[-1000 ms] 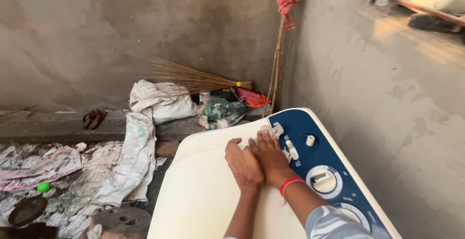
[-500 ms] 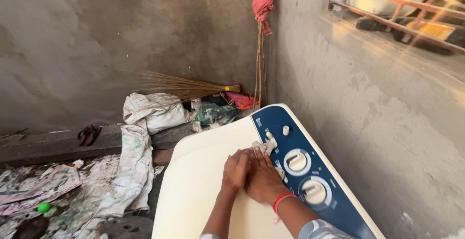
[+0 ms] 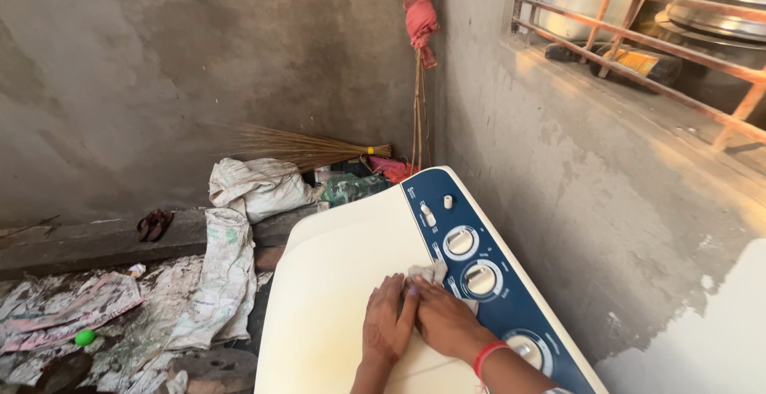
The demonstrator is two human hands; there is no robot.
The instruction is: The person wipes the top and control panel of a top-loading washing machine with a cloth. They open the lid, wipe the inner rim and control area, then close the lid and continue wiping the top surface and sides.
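Both hands pressed flat, fingers extended, on cream washing machine lid point(image 3: 335, 282): left hand point(image 3: 388, 320) beside right hand point(image 3: 444, 320), pinning small white cloth point(image 3: 429, 273) against blue control panel point(image 3: 479, 274) edge.

Both hands cover most of the white cloth point(image 3: 429, 273); forearms leave the bottom edge.

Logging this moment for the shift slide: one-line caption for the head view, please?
Both hands, left hand beside right hand, press a pale cloth on the cream washing machine lid.
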